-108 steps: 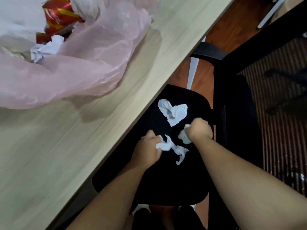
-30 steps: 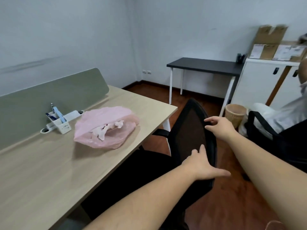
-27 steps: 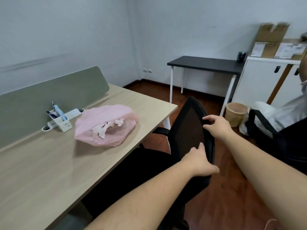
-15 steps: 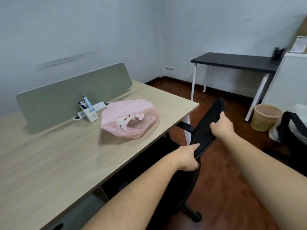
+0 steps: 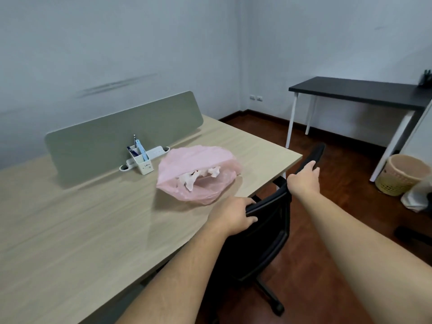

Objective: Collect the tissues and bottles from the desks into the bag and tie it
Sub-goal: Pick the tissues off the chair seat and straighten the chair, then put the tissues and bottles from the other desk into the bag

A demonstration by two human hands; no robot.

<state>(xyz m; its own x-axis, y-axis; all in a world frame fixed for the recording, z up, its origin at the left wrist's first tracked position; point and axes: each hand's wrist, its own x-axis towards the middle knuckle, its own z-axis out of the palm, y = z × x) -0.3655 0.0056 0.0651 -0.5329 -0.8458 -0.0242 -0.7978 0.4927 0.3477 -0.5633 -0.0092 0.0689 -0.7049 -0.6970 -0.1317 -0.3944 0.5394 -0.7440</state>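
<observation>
Both hands were on the black mesh office chair (image 5: pixel 264 235). The left hand (image 5: pixel 233 213) curled its fingers over the top edge of the backrest, and the right hand (image 5: pixel 304 181) gripped that same edge farther along. The chair's back stood right at the edge of the light wooden desk (image 5: pixel 70 230). On the desk lay the pink translucent plastic bag (image 5: pixel 198 160), its mouth gaping toward the person, with crumpled white tissues (image 5: pixel 190 180) showing inside. A white pen holder (image 5: pixel 143 163) stood just beside it, against the grey-green divider panel (image 5: pixel 121 134).
</observation>
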